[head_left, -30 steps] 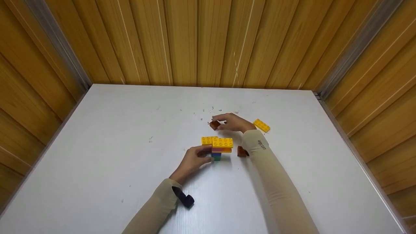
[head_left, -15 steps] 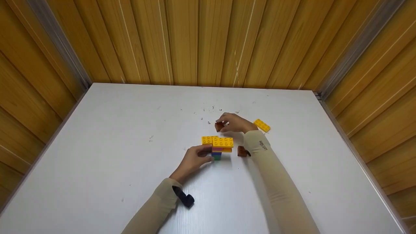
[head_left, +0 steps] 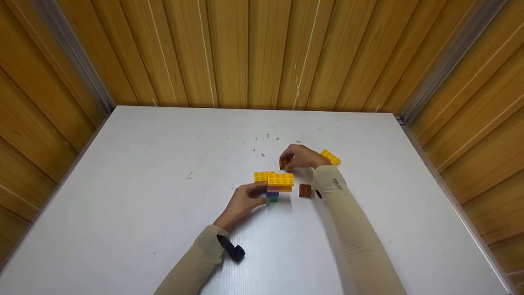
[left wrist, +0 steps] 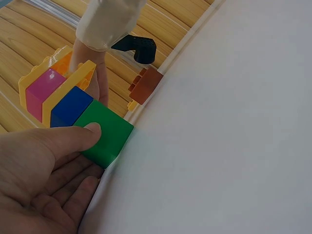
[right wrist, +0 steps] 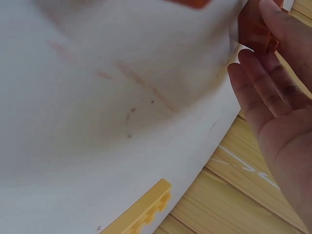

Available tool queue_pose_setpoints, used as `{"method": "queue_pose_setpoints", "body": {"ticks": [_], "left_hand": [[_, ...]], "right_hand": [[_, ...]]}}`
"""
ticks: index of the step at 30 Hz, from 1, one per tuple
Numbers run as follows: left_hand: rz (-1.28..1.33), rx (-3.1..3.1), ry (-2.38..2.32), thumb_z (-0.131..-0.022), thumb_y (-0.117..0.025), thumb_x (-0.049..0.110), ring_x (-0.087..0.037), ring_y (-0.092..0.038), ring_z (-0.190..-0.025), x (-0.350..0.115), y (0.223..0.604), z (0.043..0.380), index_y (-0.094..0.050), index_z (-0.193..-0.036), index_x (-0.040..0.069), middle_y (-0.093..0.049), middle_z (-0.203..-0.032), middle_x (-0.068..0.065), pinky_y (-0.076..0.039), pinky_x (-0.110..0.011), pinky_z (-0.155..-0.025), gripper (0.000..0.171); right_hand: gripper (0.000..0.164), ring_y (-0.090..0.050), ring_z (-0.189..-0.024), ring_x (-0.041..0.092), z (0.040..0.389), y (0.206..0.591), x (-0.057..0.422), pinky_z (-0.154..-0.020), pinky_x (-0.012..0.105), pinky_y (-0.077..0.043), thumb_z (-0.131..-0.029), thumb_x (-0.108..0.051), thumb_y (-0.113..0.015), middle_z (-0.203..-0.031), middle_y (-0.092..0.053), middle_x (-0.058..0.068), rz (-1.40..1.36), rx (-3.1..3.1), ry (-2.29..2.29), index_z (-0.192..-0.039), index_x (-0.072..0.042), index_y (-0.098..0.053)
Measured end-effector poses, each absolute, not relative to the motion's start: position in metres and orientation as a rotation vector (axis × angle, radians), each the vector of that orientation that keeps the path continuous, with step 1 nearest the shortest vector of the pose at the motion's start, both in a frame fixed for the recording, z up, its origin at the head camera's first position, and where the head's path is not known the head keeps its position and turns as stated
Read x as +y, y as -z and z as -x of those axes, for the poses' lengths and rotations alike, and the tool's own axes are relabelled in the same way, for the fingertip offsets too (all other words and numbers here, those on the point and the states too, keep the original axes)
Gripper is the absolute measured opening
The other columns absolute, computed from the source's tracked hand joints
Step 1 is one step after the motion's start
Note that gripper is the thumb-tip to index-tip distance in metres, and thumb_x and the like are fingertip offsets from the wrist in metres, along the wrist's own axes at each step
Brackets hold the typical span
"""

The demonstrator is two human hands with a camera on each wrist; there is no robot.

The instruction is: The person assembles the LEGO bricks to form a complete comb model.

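My left hand (head_left: 243,203) grips a standing stack of toy building bricks (head_left: 281,180) at mid-table. In the left wrist view, the thumb lies on the green brick (left wrist: 108,131) at its base. Above the green come a blue brick (left wrist: 71,106), a yellow-orange plate, a pink brick (left wrist: 44,92) and yellow studded plates. Beyond the stack, my right hand (head_left: 306,157) pinches a brown brick (right wrist: 252,27) between thumb and fingers, partly hidden by them. Another brown brick (head_left: 305,190) sits on the table right of the stack, beside the right sleeve.
A yellow studded plate (head_left: 330,157) lies just past the right wrist. Small dark specks mark the white table (head_left: 163,205) behind the stack. Wood-look panel walls (head_left: 229,53) border the table at the back and sides.
The right hand has drawn the brown brick to the right and slightly nearer, and the brick has turned in the fingers. The left hand and the stack keep their place.
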State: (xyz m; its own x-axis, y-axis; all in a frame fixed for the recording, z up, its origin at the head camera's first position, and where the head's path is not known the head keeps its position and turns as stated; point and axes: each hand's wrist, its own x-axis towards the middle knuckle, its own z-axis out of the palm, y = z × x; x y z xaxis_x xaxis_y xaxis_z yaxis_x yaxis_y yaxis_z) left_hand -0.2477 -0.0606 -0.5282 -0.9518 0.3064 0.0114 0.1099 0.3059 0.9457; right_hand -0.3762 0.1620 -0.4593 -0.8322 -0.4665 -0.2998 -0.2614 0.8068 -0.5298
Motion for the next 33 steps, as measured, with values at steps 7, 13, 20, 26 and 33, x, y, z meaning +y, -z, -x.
{"method": "queue_pose_setpoints", "body": {"ticks": [7,13,20,26,33], "left_hand": [[-0.373,2.369,-1.727,-0.084,-0.072,0.010,-0.021,-0.061,-0.117,-0.060,0.529,0.247,-0.061,-0.128,0.010,-0.065,-0.125,-0.008,-0.048,-0.035,-0.103,0.046],[-0.374,2.344,-1.752,-0.085,-0.071,0.009,-0.021,-0.061,-0.116,-0.060,0.529,0.247,-0.061,-0.129,0.010,-0.065,-0.125,-0.009,-0.049,-0.034,-0.101,0.045],[-0.379,2.346,-1.760,-0.084,-0.071,0.009,-0.022,-0.061,-0.117,-0.060,0.529,0.247,-0.060,-0.129,0.006,-0.064,-0.125,-0.012,-0.049,-0.034,-0.101,0.047],[-0.354,2.356,-1.739,-0.084,-0.071,0.007,-0.022,-0.061,-0.117,-0.060,0.527,0.247,-0.059,-0.130,0.006,-0.064,-0.126,-0.011,-0.049,-0.034,-0.101,0.048],[-0.356,2.358,-1.730,-0.085,-0.070,0.007,-0.023,-0.060,-0.118,-0.059,0.526,0.247,-0.060,-0.130,0.008,-0.064,-0.127,-0.011,-0.049,-0.035,-0.102,0.046]], "right_hand": [[0.042,-0.054,-0.113,0.026,0.377,0.462,0.171,-0.108,0.044,-0.041,-0.085,-0.017,-0.073,-0.124,-0.059,0.009,0.515,2.569,0.692,-0.125,-0.010,-0.061],[0.044,-0.052,-0.112,0.026,0.374,0.459,0.174,-0.108,0.044,-0.041,-0.085,-0.019,-0.073,-0.125,-0.059,0.011,0.557,2.581,0.688,-0.126,-0.007,-0.061],[0.042,-0.053,-0.107,0.027,0.372,0.455,0.176,-0.103,0.043,-0.045,-0.087,-0.016,-0.071,-0.120,-0.059,0.013,0.618,2.598,0.697,-0.126,-0.005,-0.062],[0.042,-0.053,-0.106,0.026,0.372,0.454,0.176,-0.101,0.042,-0.046,-0.087,-0.016,-0.071,-0.119,-0.060,0.012,0.654,2.609,0.714,-0.126,-0.004,-0.062],[0.044,-0.054,-0.107,0.026,0.370,0.449,0.176,-0.100,0.042,-0.047,-0.085,-0.017,-0.072,-0.116,-0.060,0.011,0.695,2.596,0.770,-0.126,-0.004,-0.063]]}}
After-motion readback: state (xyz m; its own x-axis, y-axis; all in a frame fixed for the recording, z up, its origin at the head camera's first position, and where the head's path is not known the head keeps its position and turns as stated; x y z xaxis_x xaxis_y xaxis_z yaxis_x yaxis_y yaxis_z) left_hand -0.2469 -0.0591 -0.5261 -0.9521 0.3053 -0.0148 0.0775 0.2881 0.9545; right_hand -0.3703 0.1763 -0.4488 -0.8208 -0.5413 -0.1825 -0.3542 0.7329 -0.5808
